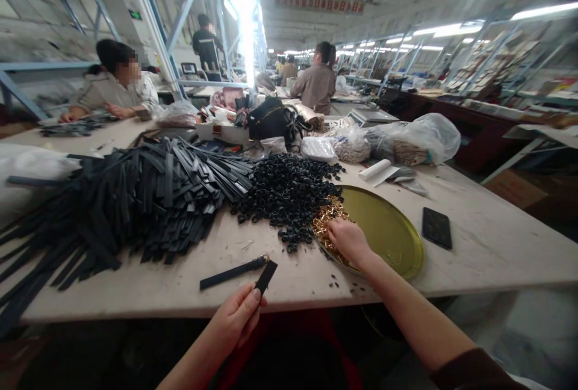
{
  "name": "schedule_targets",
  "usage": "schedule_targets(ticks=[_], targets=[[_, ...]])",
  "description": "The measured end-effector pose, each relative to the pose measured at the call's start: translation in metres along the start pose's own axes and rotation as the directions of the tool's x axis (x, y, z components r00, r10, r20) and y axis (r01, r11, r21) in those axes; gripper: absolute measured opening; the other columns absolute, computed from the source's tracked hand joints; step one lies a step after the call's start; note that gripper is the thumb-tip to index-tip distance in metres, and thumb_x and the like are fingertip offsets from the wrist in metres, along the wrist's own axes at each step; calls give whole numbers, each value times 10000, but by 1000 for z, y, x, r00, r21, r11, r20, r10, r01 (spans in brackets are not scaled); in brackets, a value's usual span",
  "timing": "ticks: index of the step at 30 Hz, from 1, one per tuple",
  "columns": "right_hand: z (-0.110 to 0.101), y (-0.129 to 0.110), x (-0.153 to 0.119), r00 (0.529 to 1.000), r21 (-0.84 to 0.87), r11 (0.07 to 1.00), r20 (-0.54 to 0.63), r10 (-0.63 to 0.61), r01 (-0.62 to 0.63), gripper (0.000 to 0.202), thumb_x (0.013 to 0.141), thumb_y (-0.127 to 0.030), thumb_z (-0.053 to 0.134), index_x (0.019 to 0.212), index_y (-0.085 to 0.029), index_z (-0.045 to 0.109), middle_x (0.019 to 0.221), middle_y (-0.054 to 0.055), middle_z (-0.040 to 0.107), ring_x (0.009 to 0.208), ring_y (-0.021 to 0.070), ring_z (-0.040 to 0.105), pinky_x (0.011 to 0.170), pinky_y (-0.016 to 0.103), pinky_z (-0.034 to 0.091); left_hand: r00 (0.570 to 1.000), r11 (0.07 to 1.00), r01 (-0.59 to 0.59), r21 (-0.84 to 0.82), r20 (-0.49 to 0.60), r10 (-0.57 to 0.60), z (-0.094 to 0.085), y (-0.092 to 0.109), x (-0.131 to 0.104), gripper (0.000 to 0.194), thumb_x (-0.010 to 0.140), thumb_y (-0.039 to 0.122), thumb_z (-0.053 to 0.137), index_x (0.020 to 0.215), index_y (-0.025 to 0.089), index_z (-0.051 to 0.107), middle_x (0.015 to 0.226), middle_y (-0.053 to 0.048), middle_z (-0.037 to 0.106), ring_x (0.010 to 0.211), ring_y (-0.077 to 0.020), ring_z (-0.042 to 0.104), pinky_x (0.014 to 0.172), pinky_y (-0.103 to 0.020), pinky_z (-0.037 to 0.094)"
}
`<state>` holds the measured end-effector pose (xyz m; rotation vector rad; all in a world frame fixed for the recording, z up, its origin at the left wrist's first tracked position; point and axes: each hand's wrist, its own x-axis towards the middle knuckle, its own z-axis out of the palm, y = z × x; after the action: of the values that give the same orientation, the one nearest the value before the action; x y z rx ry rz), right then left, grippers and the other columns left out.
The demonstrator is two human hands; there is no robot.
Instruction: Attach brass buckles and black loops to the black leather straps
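Observation:
My left hand (244, 313) is closed on a short black strip (266, 277) at the table's front edge. Just beyond it lies a single black strap (232, 272) with a bit of gold-coloured metal at one end. My right hand (347, 239) reaches into a heap of small gold-coloured metal pieces (326, 216) on the left side of a round golden tray (383, 221); its fingertips are in the heap, and what they pinch is too small to make out. Small black loops (289, 188) form a pile beside the tray. A large pile of black strips (135, 197) covers the left.
A phone (436, 227) lies right of the tray. Plastic bags (419, 137), a black bag (270, 119) and a white roll (378, 171) are at the back of the table (492, 245). A person (120, 80) works at the back left; others are farther off.

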<state>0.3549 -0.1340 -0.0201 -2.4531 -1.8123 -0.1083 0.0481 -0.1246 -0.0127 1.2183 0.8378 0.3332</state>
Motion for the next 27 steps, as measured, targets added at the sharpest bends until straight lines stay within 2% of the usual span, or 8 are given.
schedule_targets(ticks=[6, 11, 16, 20, 23, 27], targets=[[-8, 6, 0, 999, 9, 999, 0, 33, -33, 195, 870, -252, 405, 902, -167, 577, 945, 90, 595, 848, 183, 562, 708, 268, 362, 999, 1000, -18, 23, -30, 19, 0, -8, -10, 499, 700, 666, 442, 736, 169, 462, 331, 117, 308, 261, -30, 183, 283, -167, 101], [0, -4, 7, 998, 74, 996, 58, 38, -42, 134, 776, -255, 562, 873, -172, 602, 922, 79, 610, 833, 185, 573, 673, 253, 367, 998, 995, -71, 64, 8, 70, 5, -3, -13, 488, 719, 652, 434, 745, 166, 462, 338, 118, 312, 268, -30, 194, 293, -167, 98], [5, 1, 10, 997, 199, 978, 57, 57, -67, 80, 754, -169, 553, 817, -149, 599, 893, 93, 605, 832, 191, 560, 704, 268, 360, 999, 998, -30, 56, -15, 31, 0, -9, -14, 472, 735, 635, 428, 753, 165, 465, 353, 116, 315, 281, -32, 191, 301, -166, 128], [1, 11, 10, 995, 356, 930, 41, 86, -95, 110, 786, -201, 498, 763, -157, 596, 861, 77, 605, 821, 177, 543, 731, 275, 359, 1000, 999, -7, 52, -16, 8, -2, -12, -5, 479, 728, 642, 426, 747, 165, 465, 353, 113, 311, 284, -35, 194, 306, -176, 112], [-5, 13, 12, 993, 505, 855, 34, 116, -117, 171, 808, -254, 448, 758, -164, 585, 816, 57, 605, 787, 165, 535, 702, 270, 373, 1000, 995, -12, 100, 10, 11, 1, 0, 6, 483, 730, 644, 410, 757, 165, 465, 355, 118, 297, 288, -42, 194, 312, -182, 113], [-15, 1, 13, 989, 711, 688, 99, 106, -145, 286, 836, -389, 369, 798, -165, 542, 676, 17, 584, 624, 139, 531, 566, 249, 399, 994, 967, -106, 230, 38, 100, 12, 40, 29, 428, 797, 543, 384, 844, 135, 507, 405, 104, 336, 331, -54, 237, 351, -185, 168]])
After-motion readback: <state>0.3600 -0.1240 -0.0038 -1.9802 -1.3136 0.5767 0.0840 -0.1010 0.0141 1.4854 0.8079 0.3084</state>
